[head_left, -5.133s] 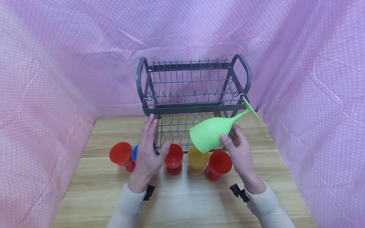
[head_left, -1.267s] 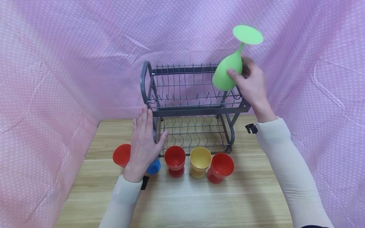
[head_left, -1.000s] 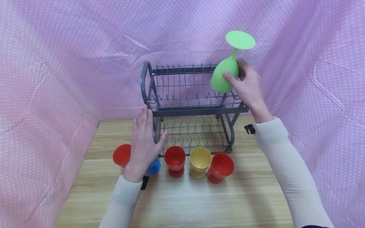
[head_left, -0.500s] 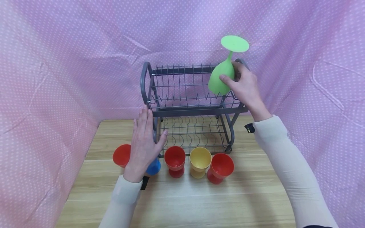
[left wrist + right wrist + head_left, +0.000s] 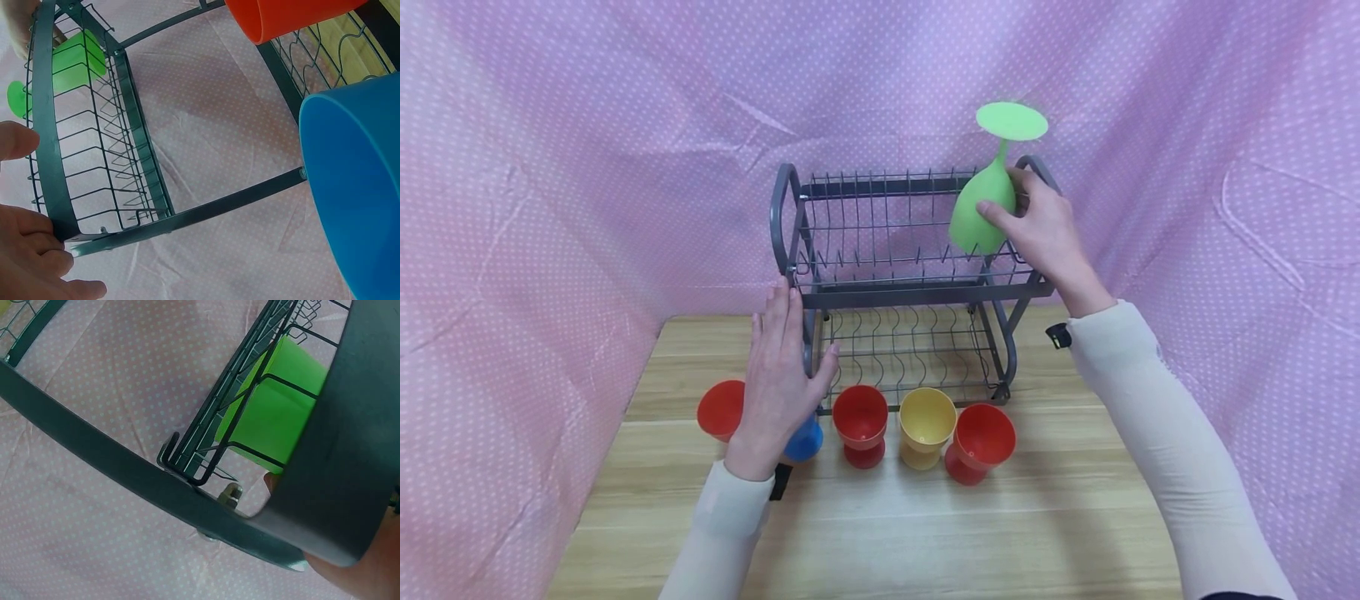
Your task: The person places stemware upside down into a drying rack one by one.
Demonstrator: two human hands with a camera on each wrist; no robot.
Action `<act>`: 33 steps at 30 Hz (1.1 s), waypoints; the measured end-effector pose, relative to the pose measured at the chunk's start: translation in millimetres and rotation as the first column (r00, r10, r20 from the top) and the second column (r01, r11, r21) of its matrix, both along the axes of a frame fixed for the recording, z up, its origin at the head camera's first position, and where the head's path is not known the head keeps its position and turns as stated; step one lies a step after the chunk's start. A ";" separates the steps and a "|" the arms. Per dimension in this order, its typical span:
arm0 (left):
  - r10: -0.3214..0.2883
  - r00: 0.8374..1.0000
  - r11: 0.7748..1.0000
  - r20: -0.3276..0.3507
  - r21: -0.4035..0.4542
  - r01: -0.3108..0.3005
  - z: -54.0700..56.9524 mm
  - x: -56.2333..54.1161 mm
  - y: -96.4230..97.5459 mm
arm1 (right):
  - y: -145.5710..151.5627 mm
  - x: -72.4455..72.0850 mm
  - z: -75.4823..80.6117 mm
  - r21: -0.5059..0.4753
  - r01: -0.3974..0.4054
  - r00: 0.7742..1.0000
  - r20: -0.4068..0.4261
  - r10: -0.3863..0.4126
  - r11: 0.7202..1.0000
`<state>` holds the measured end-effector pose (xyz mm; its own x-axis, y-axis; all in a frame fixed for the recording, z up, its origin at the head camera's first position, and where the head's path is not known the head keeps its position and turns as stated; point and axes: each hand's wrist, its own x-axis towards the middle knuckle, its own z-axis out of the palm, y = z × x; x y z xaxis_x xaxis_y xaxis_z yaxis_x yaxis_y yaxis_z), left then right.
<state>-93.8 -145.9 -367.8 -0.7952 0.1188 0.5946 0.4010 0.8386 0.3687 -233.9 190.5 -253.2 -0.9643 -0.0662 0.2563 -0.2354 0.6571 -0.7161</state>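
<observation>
The green goblet [image 5: 982,221] is pinched by the right hand [image 5: 1047,237] at ten o'clock from its palm, mouth down at the rack's upper tier [image 5: 917,294], its long axis tipped, foot toward half past twelve; the left hand [image 5: 777,367], straight-fingered, is placed farther off, toward eight

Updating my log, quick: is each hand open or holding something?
Left hand: open, at the rack.
Right hand: holding the green cup upside down.

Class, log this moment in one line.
right hand: holds green goblet inverted in dish rack, upper tier | left hand: at rack's front-left corner
</observation>
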 end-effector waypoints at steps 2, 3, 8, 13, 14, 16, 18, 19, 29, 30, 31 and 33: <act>-0.001 1.000 1.000 0.000 0.000 0.001 -0.5 -0.2 0.3 | 0.4 -0.6 -0.5 0.018 0.002 1.000 0.001 -0.002 1.000; -0.001 1.000 1.000 0.000 0.000 0.001 -0.8 -0.3 0.4 | 0.4 -0.8 -0.5 0.028 0.003 1.000 0.000 -0.003 1.000; 0.002 1.000 1.000 -0.004 0.001 -0.002 -1.8 -0.9 1.2 | 0.5 -0.9 0.0 0.060 0.000 1.000 0.006 0.000 0.998; 0.000 1.000 1.000 -0.002 0.006 0.000 -2.5 -1.4 2.0 | 2.4 1.8 0.1 0.048 -0.005 1.000 0.020 0.004 0.999; 0.000 1.000 1.000 -0.002 0.006 0.000 -2.7 -1.4 2.1 | 2.8 2.9 -0.1 0.033 -0.006 1.000 0.022 0.006 0.999; -0.002 1.000 1.000 -0.003 0.006 0.002 -3.1 -1.2 2.3 | 3.3 6.2 -0.3 -0.011 -0.007 1.000 0.020 0.007 1.000; -0.001 1.000 1.000 -0.002 0.005 0.002 -3.3 -1.1 2.3 | 3.5 10.4 -0.6 -0.057 -0.011 1.000 -0.013 0.010 0.998; -0.001 1.000 1.000 -0.002 0.004 0.001 -3.4 -1.0 2.2 | 3.7 12.9 -0.8 -0.081 -0.013 0.999 -0.033 0.011 0.997; 0.006 1.000 0.999 0.023 0.034 -0.007 -2.8 1.1 2.1 | 4.5 44.1 -5.6 -0.192 -0.027 0.962 -0.271 -0.027 0.981; 0.006 1.000 0.999 0.026 0.042 -0.007 -2.9 1.2 2.3 | 4.0 47.0 -7.0 -0.198 -0.026 0.955 -0.293 -0.034 0.980; 0.006 1.000 0.999 0.028 0.051 -0.007 -3.3 1.3 2.5 | 3.7 49.9 -8.8 -0.209 -0.025 0.950 -0.309 -0.042 0.977; 0.008 0.999 0.998 0.034 0.070 -0.011 -4.1 1.9 2.9 | 2.8 56.8 -12.2 -0.232 -0.030 0.939 -0.339 -0.052 0.972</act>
<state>-91.9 -143.0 -371.9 -0.8156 0.0703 0.5744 0.3798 0.8139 0.4396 -177.1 193.3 -265.4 -0.8163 0.0446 0.5758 -0.4852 0.4878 -0.7257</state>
